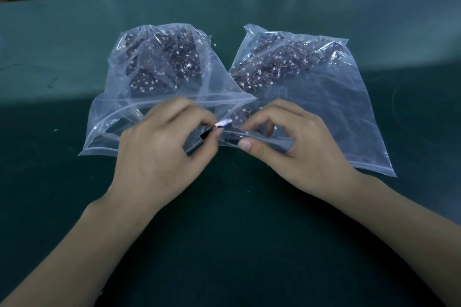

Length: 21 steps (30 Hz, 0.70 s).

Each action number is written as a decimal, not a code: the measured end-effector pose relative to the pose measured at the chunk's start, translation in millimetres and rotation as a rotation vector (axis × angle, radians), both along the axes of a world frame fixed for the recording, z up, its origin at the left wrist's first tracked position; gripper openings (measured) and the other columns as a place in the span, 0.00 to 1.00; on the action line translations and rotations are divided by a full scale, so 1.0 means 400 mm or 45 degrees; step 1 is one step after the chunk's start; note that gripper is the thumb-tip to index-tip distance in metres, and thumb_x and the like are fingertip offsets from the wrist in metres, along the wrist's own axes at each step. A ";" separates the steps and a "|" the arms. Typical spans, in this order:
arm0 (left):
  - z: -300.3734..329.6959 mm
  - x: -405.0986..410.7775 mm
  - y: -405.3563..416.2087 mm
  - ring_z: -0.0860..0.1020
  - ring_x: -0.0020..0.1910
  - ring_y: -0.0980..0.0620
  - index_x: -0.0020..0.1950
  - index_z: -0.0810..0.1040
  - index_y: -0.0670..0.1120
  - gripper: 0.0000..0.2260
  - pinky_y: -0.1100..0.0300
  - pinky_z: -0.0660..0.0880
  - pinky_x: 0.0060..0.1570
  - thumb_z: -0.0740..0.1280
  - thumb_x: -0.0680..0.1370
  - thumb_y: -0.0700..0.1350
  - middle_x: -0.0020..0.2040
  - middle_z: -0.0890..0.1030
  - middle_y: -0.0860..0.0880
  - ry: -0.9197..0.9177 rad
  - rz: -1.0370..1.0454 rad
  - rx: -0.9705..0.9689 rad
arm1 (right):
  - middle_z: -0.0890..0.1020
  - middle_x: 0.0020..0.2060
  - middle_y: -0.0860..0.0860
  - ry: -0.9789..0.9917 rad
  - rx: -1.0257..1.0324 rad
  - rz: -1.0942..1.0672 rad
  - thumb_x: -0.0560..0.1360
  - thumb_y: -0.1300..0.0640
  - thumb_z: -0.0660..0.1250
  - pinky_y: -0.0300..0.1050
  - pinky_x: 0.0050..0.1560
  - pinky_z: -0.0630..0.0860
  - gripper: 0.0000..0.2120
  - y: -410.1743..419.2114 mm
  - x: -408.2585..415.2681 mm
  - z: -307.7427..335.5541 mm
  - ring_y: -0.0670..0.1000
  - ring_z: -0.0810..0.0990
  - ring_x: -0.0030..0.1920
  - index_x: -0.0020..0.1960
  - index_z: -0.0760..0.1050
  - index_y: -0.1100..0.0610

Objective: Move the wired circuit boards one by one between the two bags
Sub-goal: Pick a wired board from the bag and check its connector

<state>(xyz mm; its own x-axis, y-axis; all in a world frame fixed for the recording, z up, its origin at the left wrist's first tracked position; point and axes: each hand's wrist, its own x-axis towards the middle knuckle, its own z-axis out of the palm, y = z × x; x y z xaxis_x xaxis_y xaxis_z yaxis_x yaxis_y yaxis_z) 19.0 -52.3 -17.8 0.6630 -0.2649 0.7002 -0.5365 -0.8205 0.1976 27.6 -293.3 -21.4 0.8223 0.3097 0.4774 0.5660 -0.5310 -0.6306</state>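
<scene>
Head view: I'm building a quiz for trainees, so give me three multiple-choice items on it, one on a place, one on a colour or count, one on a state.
1. Where does the small dark wired circuit board sit?
A. between the two hands' fingertips
B. on a shelf
C. at the table's far edge

2. How many clear plastic zip bags lie on the dark green table mat?
A. one
B. two
C. four

3. What is the left hand doing?
A. lying flat
B. pinching the board
C. hanging off the table

Answers: 1 A, it is held between left hand and right hand. 2 B, a left bag and a right bag. 3 B, thumb and fingers close on it.
</scene>
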 end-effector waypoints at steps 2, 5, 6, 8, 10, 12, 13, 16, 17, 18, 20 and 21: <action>-0.003 -0.009 -0.015 0.80 0.48 0.52 0.51 0.86 0.49 0.05 0.48 0.79 0.35 0.73 0.83 0.49 0.53 0.82 0.54 -0.031 -0.097 -0.012 | 0.82 0.43 0.46 0.041 0.076 0.020 0.81 0.44 0.69 0.35 0.48 0.70 0.13 0.002 -0.001 0.002 0.50 0.81 0.46 0.48 0.84 0.53; -0.007 -0.016 -0.031 0.80 0.49 0.49 0.49 0.86 0.49 0.04 0.47 0.79 0.37 0.75 0.81 0.48 0.61 0.81 0.52 -0.049 -0.171 0.000 | 0.84 0.38 0.45 0.175 0.172 0.081 0.84 0.43 0.63 0.35 0.45 0.71 0.19 0.005 -0.005 0.006 0.48 0.81 0.42 0.46 0.85 0.53; -0.009 -0.016 -0.034 0.80 0.49 0.49 0.49 0.86 0.49 0.03 0.46 0.79 0.38 0.75 0.81 0.47 0.61 0.81 0.52 -0.056 -0.188 0.005 | 0.84 0.38 0.45 0.220 0.186 0.098 0.83 0.42 0.62 0.39 0.43 0.73 0.19 0.007 -0.007 0.006 0.48 0.81 0.40 0.45 0.85 0.52; -0.012 -0.015 -0.036 0.81 0.49 0.48 0.48 0.86 0.48 0.03 0.47 0.79 0.42 0.75 0.81 0.46 0.57 0.83 0.53 -0.082 -0.203 0.016 | 0.83 0.36 0.45 0.275 0.204 0.126 0.83 0.42 0.65 0.48 0.40 0.74 0.16 0.011 -0.010 0.006 0.47 0.79 0.37 0.42 0.83 0.49; -0.012 -0.012 -0.034 0.81 0.48 0.48 0.48 0.86 0.48 0.04 0.50 0.78 0.43 0.74 0.82 0.45 0.52 0.84 0.54 -0.107 -0.198 0.033 | 0.82 0.35 0.45 0.281 0.229 0.147 0.82 0.46 0.70 0.45 0.39 0.72 0.12 0.014 -0.010 0.006 0.46 0.77 0.36 0.41 0.82 0.49; -0.011 -0.010 -0.029 0.81 0.47 0.48 0.48 0.86 0.48 0.03 0.50 0.78 0.43 0.75 0.81 0.45 0.50 0.85 0.55 -0.107 -0.189 0.041 | 0.82 0.35 0.44 0.272 0.255 0.159 0.81 0.51 0.72 0.40 0.40 0.71 0.10 0.012 -0.009 0.004 0.46 0.78 0.37 0.43 0.83 0.52; -0.011 -0.009 -0.028 0.81 0.47 0.48 0.49 0.86 0.48 0.03 0.49 0.78 0.42 0.76 0.81 0.46 0.49 0.84 0.55 -0.085 -0.184 0.038 | 0.83 0.36 0.44 0.263 0.267 0.158 0.81 0.52 0.73 0.38 0.41 0.71 0.08 0.011 -0.009 0.003 0.47 0.78 0.38 0.44 0.84 0.53; -0.009 -0.013 -0.028 0.78 0.49 0.54 0.56 0.84 0.51 0.10 0.55 0.77 0.45 0.76 0.79 0.54 0.51 0.82 0.59 0.067 -0.131 -0.020 | 0.83 0.37 0.46 0.228 0.293 0.135 0.80 0.54 0.73 0.38 0.42 0.71 0.07 0.010 -0.007 0.001 0.49 0.80 0.39 0.44 0.84 0.54; -0.007 -0.016 -0.028 0.77 0.49 0.58 0.58 0.83 0.52 0.14 0.61 0.75 0.47 0.74 0.79 0.59 0.52 0.82 0.60 0.125 -0.112 -0.056 | 0.83 0.37 0.46 0.214 0.295 0.127 0.80 0.55 0.74 0.38 0.42 0.71 0.07 0.009 -0.005 0.000 0.50 0.80 0.39 0.44 0.84 0.54; -0.004 -0.019 -0.029 0.76 0.50 0.61 0.59 0.82 0.53 0.16 0.65 0.73 0.48 0.70 0.80 0.63 0.52 0.81 0.61 0.169 -0.109 -0.094 | 0.83 0.37 0.46 0.203 0.293 0.120 0.80 0.55 0.74 0.40 0.41 0.71 0.07 0.009 -0.004 -0.001 0.51 0.80 0.39 0.45 0.84 0.54; 0.000 -0.024 -0.027 0.77 0.49 0.62 0.58 0.82 0.52 0.18 0.66 0.73 0.49 0.62 0.84 0.64 0.51 0.81 0.62 0.231 -0.133 -0.174 | 0.83 0.37 0.47 0.200 0.287 0.108 0.80 0.54 0.74 0.44 0.40 0.72 0.06 0.008 -0.002 -0.002 0.51 0.80 0.39 0.45 0.84 0.54; 0.001 -0.024 -0.025 0.78 0.48 0.60 0.56 0.82 0.51 0.17 0.61 0.75 0.47 0.61 0.86 0.61 0.49 0.81 0.60 0.248 -0.145 -0.211 | 0.83 0.37 0.47 0.202 0.285 0.100 0.80 0.54 0.74 0.46 0.40 0.73 0.06 0.008 -0.001 -0.002 0.52 0.79 0.39 0.45 0.84 0.53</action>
<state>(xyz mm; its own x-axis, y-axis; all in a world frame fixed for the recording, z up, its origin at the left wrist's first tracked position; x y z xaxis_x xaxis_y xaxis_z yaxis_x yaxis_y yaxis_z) 9.2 -62.2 -17.4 0.7619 -0.2378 0.6025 -0.5620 -0.7052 0.4323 27.1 -290.1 -22.3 0.8700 0.2767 0.4080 0.4845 -0.3268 -0.8114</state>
